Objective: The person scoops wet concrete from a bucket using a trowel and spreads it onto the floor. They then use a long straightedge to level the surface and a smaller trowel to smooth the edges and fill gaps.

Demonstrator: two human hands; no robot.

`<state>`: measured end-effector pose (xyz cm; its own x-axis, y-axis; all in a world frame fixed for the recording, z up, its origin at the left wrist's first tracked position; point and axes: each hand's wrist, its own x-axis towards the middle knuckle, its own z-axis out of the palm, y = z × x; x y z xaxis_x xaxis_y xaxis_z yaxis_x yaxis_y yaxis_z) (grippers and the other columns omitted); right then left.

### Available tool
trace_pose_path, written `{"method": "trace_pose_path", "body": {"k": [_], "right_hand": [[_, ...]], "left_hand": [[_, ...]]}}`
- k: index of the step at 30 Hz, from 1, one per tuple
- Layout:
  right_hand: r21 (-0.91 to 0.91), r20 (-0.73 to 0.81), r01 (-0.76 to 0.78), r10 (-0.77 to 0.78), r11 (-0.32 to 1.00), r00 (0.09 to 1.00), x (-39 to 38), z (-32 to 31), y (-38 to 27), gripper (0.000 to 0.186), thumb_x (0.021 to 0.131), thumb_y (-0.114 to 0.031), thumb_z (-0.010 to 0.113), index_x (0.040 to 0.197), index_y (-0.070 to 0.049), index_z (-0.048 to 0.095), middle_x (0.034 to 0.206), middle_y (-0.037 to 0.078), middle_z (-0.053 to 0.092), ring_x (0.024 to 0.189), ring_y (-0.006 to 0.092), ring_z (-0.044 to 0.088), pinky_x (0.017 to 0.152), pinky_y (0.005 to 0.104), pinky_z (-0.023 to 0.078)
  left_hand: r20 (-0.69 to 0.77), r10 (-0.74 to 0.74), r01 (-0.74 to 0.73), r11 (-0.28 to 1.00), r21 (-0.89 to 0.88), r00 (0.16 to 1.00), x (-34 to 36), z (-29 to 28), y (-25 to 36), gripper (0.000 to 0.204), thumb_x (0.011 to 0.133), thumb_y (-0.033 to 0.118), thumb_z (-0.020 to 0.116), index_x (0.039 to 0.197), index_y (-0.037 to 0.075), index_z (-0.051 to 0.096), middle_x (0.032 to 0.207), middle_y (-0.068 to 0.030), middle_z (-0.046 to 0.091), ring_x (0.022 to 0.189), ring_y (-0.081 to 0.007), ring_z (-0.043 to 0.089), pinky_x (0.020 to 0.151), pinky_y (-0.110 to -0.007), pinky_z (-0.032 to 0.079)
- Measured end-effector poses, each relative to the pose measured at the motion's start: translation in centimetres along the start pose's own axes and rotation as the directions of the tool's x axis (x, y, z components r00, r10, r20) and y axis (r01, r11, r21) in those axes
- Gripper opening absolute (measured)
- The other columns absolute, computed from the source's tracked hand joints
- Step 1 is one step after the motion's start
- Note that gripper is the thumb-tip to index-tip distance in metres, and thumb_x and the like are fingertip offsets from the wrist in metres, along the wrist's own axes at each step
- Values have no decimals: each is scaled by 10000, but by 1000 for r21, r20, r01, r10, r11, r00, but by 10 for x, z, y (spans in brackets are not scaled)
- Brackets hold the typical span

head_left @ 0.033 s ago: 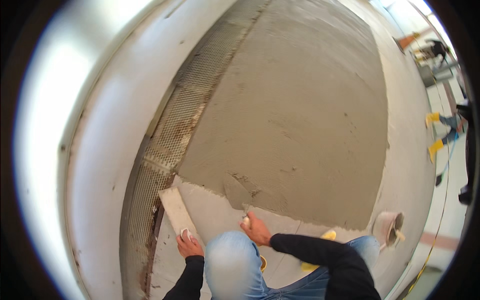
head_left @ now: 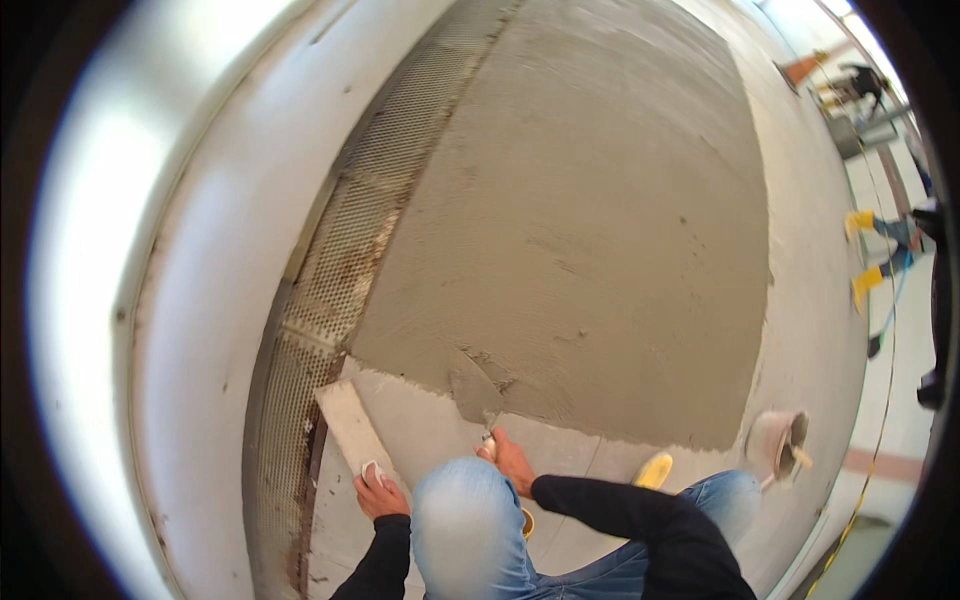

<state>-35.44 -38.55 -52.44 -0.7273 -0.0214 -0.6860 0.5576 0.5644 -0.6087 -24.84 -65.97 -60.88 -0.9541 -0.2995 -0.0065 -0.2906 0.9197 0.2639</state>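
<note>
While the head view looks down past the person's knees, the mortar (head_left: 600, 250) covers much of the floor (head_left: 565, 445), and both hands are just short of its near edge. The right hand (head_left: 510, 462) is the nearer to it, fingers wrapped around the handle of a trowel (head_left: 472, 392). Its blade lies ahead of that hand, on the mortar's near margin, its long axis running away from the fist and slightly left; being much the same grey, its outline is hard to make out.

The left hand (head_left: 380, 495) is curled around the white grip of a float (head_left: 348, 415), a long pale board outside the mortar. Its long axis slants forward and left, the far end near the mortar's near-left corner; whether it rests flat I cannot tell.

A grate (head_left: 350, 240) runs along the mortar's left side. A bucket (head_left: 768, 448) is just beside the mortar's near-right corner.
</note>
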Motion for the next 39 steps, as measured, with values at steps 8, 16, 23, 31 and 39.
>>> {"method": "trace_pose_path", "body": {"k": [8, 16, 23, 31, 39], "right_hand": [[364, -280, -296, 407, 883, 870, -48, 39, 48, 427, 985, -356, 625, 1229, -40, 473, 997, 352, 668, 971, 551, 649, 787, 557, 515], [575, -308, -334, 576, 747, 758, -83, 18, 88, 371, 995, -336, 624, 1203, -58, 495, 833, 209, 674, 695, 337, 699, 606, 451, 551], [733, -232, -197, 511, 651, 828, -77, 13, 108, 292, 1028, -329, 586, 1110, -60, 509, 657, 82, 588, 474, 170, 596, 423, 335, 495], [515, -380, -70, 301, 854, 875, -59, 9, 95, 395, 1032, -437, 558, 1104, -50, 533, 733, 209, 648, 671, 382, 669, 613, 479, 524], [257, -140, -134, 174, 957, 975, 11, 0, 34, 427, 1026, -441, 558, 1149, -35, 515, 922, 327, 674, 906, 532, 649, 757, 590, 481]], "left_hand": [[-7, 50, -50, 999, -1, 999, -4, 21, -26, 367, 991, 172, 506, 1351, 101, 500, 1107, -189, 473, 886, -404, 575, 703, -503, 488], [-54, 15, -13, 1000, 24, 998, -6, 31, -27, 358, 1008, 206, 471, 1338, 77, 521, 1111, -175, 473, 874, -389, 579, 721, -509, 508], [-104, 67, -64, 998, 28, 992, -4, 34, -28, 373, 1029, 264, 453, 1347, 81, 522, 1109, -182, 482, 899, -415, 579, 720, -513, 510], [-56, 61, -63, 997, -35, 997, 1, 19, -16, 414, 975, 179, 491, 1372, 62, 490, 1115, -217, 469, 962, -447, 558, 786, -539, 489], [16, 29, -29, 999, -37, 999, 2, -1, 2, 453, 910, 76, 542, 1357, 54, 470, 1104, -235, 459, 939, -453, 542, 800, -532, 475]]}}
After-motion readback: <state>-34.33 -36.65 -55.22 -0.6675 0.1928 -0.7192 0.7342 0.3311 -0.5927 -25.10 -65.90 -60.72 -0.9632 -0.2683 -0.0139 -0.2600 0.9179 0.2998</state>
